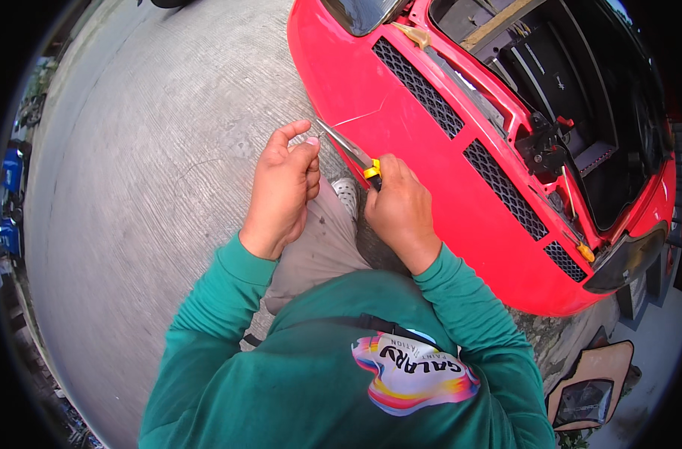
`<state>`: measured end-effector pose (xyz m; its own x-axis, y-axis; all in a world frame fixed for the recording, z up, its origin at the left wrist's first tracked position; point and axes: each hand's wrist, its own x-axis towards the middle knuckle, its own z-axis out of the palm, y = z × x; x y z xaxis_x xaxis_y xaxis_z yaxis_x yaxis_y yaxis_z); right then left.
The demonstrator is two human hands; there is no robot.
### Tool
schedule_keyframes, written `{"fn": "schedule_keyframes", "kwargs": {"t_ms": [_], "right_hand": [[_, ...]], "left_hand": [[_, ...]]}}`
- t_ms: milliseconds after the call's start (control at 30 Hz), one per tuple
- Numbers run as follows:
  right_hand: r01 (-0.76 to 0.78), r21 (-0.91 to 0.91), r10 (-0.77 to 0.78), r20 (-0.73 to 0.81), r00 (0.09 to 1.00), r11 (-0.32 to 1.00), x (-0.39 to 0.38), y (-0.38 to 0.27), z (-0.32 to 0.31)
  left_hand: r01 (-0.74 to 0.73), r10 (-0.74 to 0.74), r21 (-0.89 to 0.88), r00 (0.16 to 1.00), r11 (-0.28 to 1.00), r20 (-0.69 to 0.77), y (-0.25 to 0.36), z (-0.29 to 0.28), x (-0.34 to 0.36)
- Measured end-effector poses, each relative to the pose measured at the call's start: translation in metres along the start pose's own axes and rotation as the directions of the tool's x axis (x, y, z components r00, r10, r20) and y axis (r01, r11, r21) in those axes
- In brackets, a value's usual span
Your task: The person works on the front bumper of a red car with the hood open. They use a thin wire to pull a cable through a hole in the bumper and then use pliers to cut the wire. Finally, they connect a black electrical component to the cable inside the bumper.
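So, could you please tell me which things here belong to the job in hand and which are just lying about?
Likely part of the job:
left hand, seemingly pinching a small thin piece
right hand, gripping a pointed metal tool
red car beside the hands

Apparently just lying about:
loose yellow-handled tool on the car's edge
tan panel, lower right
blue objects, far left

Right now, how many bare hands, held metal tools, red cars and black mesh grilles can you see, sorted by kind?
Bare hands: 2 (left hand, right hand)
Held pointed metal tool: 1
Red car: 1
Black mesh grilles: 3 (upper grille, middle grille, lower grille)
Total: 7
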<state>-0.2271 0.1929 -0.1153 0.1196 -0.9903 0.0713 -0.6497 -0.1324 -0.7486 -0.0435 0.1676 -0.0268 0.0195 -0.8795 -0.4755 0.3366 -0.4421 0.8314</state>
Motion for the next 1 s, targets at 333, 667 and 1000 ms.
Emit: {"fn": "schedule_keyframes", "kwargs": {"t_ms": [333,667,1000], "right_hand": [[-0.755,0.652,-0.324,0.7,0.636,-0.074,0.001,0.005,-0.046],[-0.63,0.623,0.051,0.691,0.721,0.464,0.004,0.0,-0.039],[-0.671,0.653,-0.046,0.728,0.684,0.352,0.002,0.013,-0.05]], "left_hand": [[0.035,-0.039,-0.098,0.999,0.995,-0.038,-0.005,-0.045,0.035],[0.081,-0.034,0.088,0.895,0.993,-0.444,-0.052,-0.238,0.107],[-0.152,0.422,0.75,0.888,0.644,-0.182,-0.068,-0.191,0.088]]}}
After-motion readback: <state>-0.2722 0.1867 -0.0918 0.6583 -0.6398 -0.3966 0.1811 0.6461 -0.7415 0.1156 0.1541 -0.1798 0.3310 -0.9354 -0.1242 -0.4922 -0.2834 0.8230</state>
